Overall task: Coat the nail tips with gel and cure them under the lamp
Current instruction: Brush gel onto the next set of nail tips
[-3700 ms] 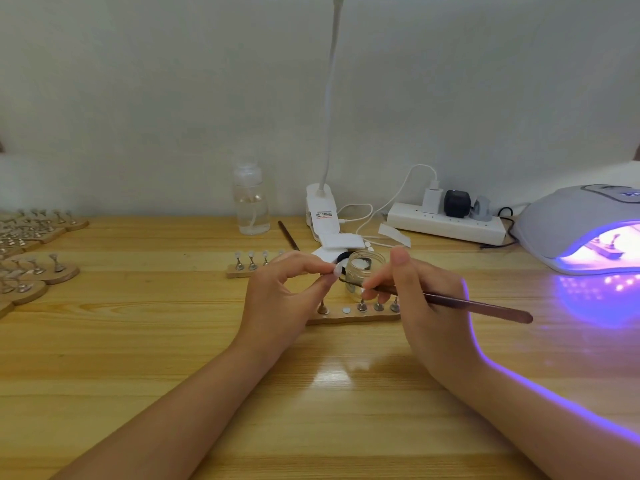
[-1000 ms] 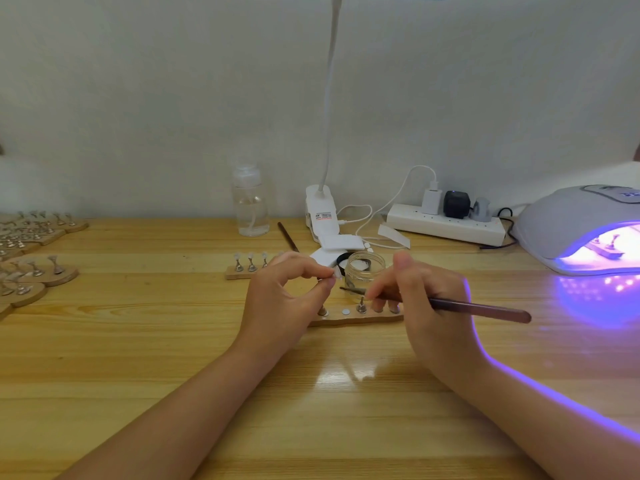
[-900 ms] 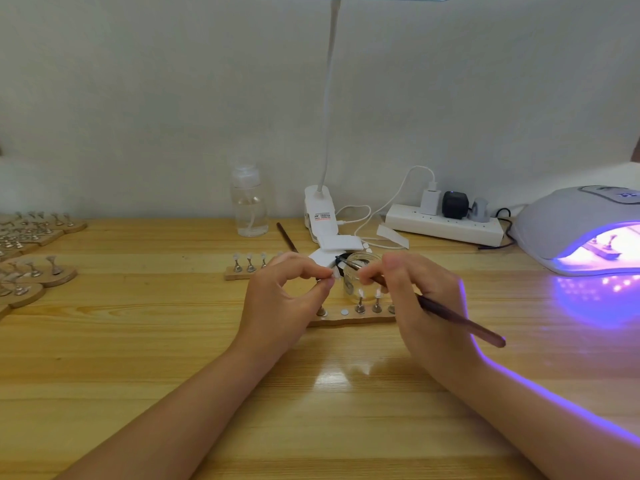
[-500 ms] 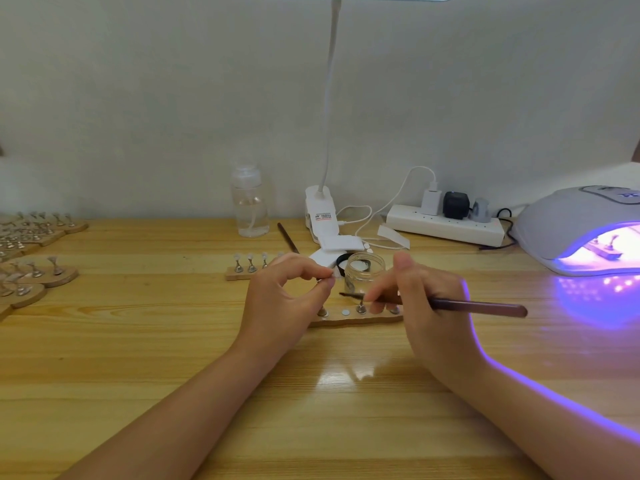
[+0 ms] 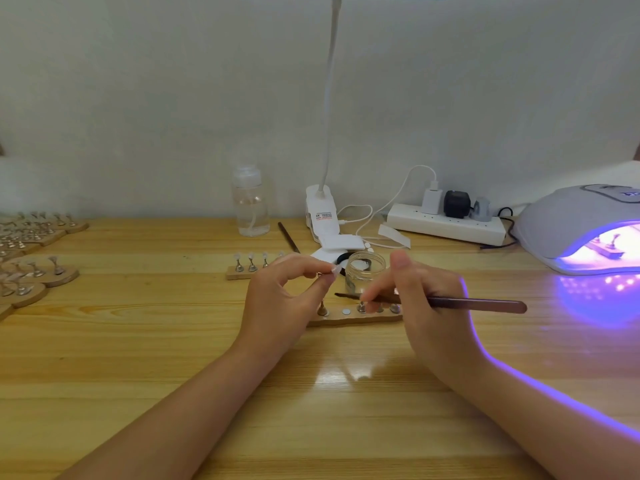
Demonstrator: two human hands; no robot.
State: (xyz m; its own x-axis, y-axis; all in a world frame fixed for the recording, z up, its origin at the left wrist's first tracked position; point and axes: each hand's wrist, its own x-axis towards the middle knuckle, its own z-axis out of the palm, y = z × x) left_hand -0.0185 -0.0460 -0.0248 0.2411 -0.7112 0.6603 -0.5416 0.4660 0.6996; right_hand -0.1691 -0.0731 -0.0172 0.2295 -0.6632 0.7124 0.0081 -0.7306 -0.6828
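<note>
- Big light wooden table takes up most of the view, both forearms reaching in from the near edge.
- Grey dome-shaped curing lamp sits at the far right, glowing purple inside, with a small wooden stand visible in its opening.
- White power strip runs along the wall just left of the lamp, plugs in it, and the white clip-on desk lamp is left of that, next to a clear plastic bottle.
- Left hand is curled up, thumb and forefinger pinching a little pale nail tip on a metal holder, held up above the table right in front of the jar.
- Right hand grips a slim dark-red brush that lies nearly level, bristle end pointing left, just below and right of the pinched tip. Can't tell if they're actually touching.
- Small clear glass jar stands between the two hands, just behind them.
- Long wooden holder strip lies under the fingers with a few metal pegs on it; a second strip with tips sits behind the left hand.
- Round wooden stands with more pegs are piled at the far left.
</note>
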